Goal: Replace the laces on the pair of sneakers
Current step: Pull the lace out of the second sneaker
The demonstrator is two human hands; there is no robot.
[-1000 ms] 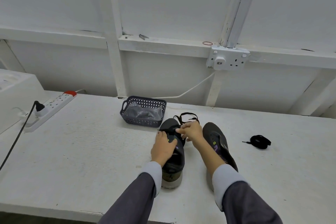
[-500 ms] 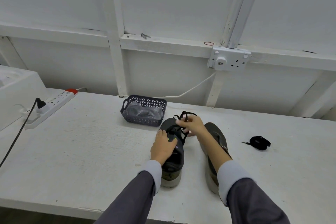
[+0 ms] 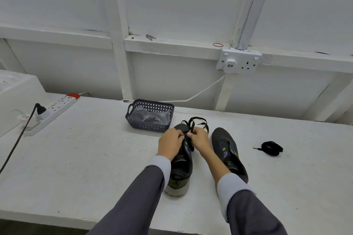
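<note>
A rough, white-painted workbench (image 3: 91, 150) runs beneath a white panelled wall. From left: one long white power strip (image 3: 57, 107) with a red switch and one black plug in it; then one dark rectangular plastic basket (image 3: 147, 127), its walls perforated, holding crumpled clear plastic. Two dark, pale-soled sneakers stand side by side, toes to the wall. The left hand (image 3: 170, 144) grips the upper of the first sneaker (image 3: 181, 170), fingers curled. The right hand (image 3: 200, 139) pinches one flat black lace (image 3: 191, 127), which loops above the toe. The second sneaker (image 3: 229, 156) stands just beside. A second black lace (image 3: 272, 148) lies coiled farther right.
</note>
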